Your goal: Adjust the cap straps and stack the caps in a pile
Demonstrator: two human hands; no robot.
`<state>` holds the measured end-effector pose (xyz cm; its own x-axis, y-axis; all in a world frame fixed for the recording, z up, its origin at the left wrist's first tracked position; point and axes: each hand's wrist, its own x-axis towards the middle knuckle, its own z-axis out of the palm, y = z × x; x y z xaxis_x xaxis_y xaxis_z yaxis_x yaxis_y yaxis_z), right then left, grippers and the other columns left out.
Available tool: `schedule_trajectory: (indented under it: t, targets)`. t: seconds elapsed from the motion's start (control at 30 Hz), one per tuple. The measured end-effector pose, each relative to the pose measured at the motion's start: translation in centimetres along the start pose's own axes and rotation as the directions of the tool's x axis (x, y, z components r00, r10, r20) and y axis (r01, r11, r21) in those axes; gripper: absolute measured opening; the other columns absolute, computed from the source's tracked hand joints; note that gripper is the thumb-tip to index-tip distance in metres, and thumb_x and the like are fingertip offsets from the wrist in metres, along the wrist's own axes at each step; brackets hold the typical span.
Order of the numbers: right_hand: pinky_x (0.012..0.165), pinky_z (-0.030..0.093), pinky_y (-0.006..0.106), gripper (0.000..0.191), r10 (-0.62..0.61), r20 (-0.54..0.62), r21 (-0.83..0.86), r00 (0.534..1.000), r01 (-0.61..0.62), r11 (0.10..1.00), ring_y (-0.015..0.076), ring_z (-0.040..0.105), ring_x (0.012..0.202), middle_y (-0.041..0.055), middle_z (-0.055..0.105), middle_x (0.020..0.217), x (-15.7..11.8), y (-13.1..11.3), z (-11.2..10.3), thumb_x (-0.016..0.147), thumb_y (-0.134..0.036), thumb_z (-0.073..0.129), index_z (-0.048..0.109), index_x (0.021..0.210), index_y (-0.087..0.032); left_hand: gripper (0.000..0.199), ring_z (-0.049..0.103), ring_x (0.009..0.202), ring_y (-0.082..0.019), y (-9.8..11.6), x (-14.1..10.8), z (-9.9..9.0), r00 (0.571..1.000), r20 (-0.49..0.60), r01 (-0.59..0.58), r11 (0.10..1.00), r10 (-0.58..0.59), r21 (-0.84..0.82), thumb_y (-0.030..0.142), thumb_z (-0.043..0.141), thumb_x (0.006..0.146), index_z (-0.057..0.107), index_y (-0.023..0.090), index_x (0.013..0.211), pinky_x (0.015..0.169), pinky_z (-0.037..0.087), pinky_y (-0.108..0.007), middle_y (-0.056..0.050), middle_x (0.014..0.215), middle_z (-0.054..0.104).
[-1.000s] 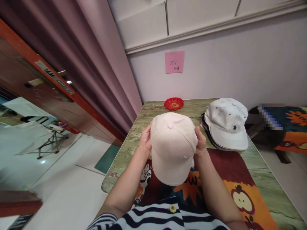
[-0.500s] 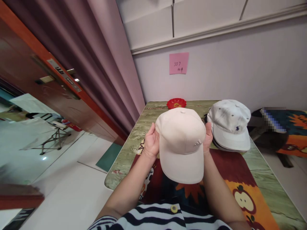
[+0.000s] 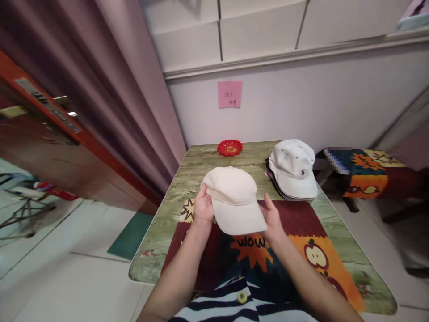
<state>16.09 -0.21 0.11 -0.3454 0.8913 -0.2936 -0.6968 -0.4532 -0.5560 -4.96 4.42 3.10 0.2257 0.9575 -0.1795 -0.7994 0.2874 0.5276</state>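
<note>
A cream cap [image 3: 231, 188] is held over the table, its brim toward me and tilted to the right. My left hand [image 3: 203, 206] grips the cap's left side, thumb on top and the other fingers hidden beneath. At the brim's right edge is my right hand [image 3: 272, 219], its thumb raised and apart from the cap, the palm by the brim; its other fingers are partly hidden under the brim. To the right, a white cap [image 3: 293, 163] with a small dark logo tops a stack of caps.
A red scalloped dish [image 3: 229, 147] sits at the back of the green wood-patterned table [image 3: 150, 241]. A colourful printed mat [image 3: 315, 219] lies under my hands. A pink note [image 3: 229, 94] is on the wall. Left are a curtain and a door; right, another mat-covered surface.
The cream cap is lower, nearer the mat, and its brim has swung to the right. My right hand has slid from the crown's side to the brim. The view has shifted right.
</note>
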Motion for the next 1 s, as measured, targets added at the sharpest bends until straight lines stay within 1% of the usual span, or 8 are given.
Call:
schedule_trajectory:
  t: [0.13,0.23,0.4,0.5,0.6,0.7,0.8,1.0]
  targets:
    - [0.098,0.056,0.032,0.024,-0.036,-0.165,0.364,0.986,0.095,0.926,0.0189,0.072,0.108,0.0043,0.079,0.110,-4.0,3.4,1.1,0.093,-0.033,0.066,0.069,0.113,-0.020,0.053,0.068,0.120,-0.024,-0.7,0.7,-1.2,0.996,-0.094,-0.015,0.984,-0.002,-0.179,0.041,0.027,0.106,0.058,0.014,0.142,0.116,0.041,-0.042,-0.011,0.110,0.078]
    - [0.091,0.060,0.029,0.022,-0.072,-0.237,0.351,0.969,0.154,0.924,0.0163,0.074,0.102,0.0030,0.078,0.112,-5.1,3.7,2.3,0.091,-0.022,0.068,0.068,0.114,-0.022,0.049,0.072,0.111,-0.022,-1.6,0.9,-1.8,0.985,-0.171,-0.043,0.978,0.007,-0.205,0.037,0.030,0.106,0.059,0.017,0.140,0.114,0.045,-0.040,-0.008,0.101,0.080]
    - [0.065,0.064,0.025,0.018,-0.063,-0.392,0.169,0.918,0.139,0.976,0.0159,0.075,0.070,0.0046,0.079,0.086,-4.7,-0.3,2.7,0.088,-0.010,0.065,0.067,0.104,-0.016,0.043,0.073,0.105,-0.019,-3.0,0.2,-2.8,0.988,-0.129,-0.097,0.993,0.089,-0.060,0.036,0.035,0.105,0.066,0.019,0.129,0.104,0.052,-0.037,-0.008,0.104,0.079]
    - [0.066,0.065,0.027,0.026,-0.213,-0.367,0.102,0.905,0.267,0.958,0.0174,0.075,0.070,0.0074,0.079,0.088,-4.3,-4.9,3.3,0.085,-0.005,0.063,0.066,0.109,-0.014,0.045,0.074,0.094,-0.021,-4.0,-0.6,-4.4,0.986,-0.108,-0.094,0.965,0.124,0.246,0.052,0.051,0.097,0.069,0.016,0.117,0.085,0.059,-0.035,-0.013,0.109,0.077]
    - [0.071,0.066,0.029,0.031,-0.449,-0.275,0.045,0.850,0.478,0.877,0.0172,0.076,0.076,0.0050,0.079,0.092,-4.0,-10.8,4.5,0.084,-0.004,0.062,0.065,0.111,-0.018,0.045,0.070,0.075,-0.019,-5.6,-1.8,-6.8,0.973,-0.104,-0.080,0.722,0.208,0.687,0.054,0.070,0.082,0.071,0.014,0.104,0.068,0.056,-0.030,-0.011,0.095,0.077]
    - [0.079,0.065,0.030,0.026,-0.623,-0.213,0.033,0.753,0.642,0.766,0.0162,0.075,0.082,0.0022,0.078,0.088,-3.4,-16.5,5.0,0.087,-0.007,0.058,0.065,0.109,-0.020,0.033,0.068,0.076,-0.020,-6.9,-2.7,-8.8,0.952,0.042,-0.166,0.399,0.302,0.902,0.047,0.069,0.082,0.072,0.017,0.096,0.073,0.054,-0.031,-0.007,0.087,0.075]
    - [0.087,0.064,0.033,0.022,-0.698,-0.256,0.005,0.668,0.724,0.690,0.0161,0.075,0.088,0.0018,0.077,0.085,-2.4,-19.9,3.3,0.090,-0.008,0.052,0.065,0.105,-0.018,0.026,0.069,0.080,-0.021,-7.3,-3.1,-9.6,0.937,0.169,-0.245,0.230,0.306,0.942,0.042,0.062,0.087,0.071,0.020,0.097,0.077,0.053,-0.033,-0.006,0.091,0.075]
    - [0.076,0.064,0.027,0.021,-0.477,-0.677,-0.138,0.560,0.540,0.830,0.0129,0.074,0.078,0.0041,0.076,0.089,-0.3,-18.4,-5.4,0.093,-0.006,0.050,0.064,0.104,-0.017,0.028,0.070,0.081,-0.023,-7.0,-2.7,-9.9,0.947,0.170,-0.238,0.238,0.272,0.942,0.043,0.057,0.089,0.070,0.019,0.097,0.073,0.053,-0.032,-0.007,0.087,0.075]
